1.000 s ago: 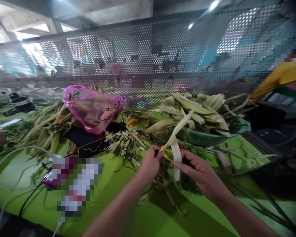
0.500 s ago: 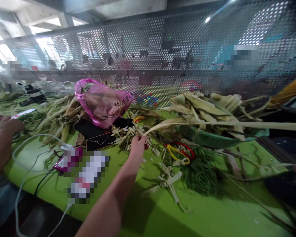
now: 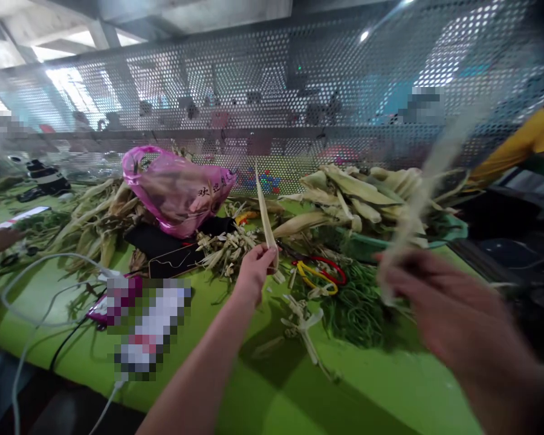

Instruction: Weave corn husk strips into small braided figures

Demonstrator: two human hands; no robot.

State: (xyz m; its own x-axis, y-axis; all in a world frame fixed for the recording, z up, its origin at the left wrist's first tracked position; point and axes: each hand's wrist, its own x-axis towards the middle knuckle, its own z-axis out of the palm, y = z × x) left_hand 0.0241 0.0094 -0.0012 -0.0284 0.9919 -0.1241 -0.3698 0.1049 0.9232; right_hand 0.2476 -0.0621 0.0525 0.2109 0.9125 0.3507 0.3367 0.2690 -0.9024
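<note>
My left hand is closed, thumb against fingers, on a narrow strip of pale corn husk that stands nearly upright. On the right, my right hand pinches a longer husk strip, blurred by motion, which slants up and to the right. Between the hands lie scissors with red and yellow handles, beside a tangle of green fibre. Short husk scraps are piled left of my left hand. A knotted husk piece rests on the green table in front.
A pink plastic bag and heaped dry husks stand behind on the left. More husks fill a green tray. A charging phone and white cable lie front left. Another person's hand is at far left. Perforated metal screen behind.
The husk stretched out to the right has become separate strips, one in each hand. My right hand has come into view. The camera view has shifted slightly right.
</note>
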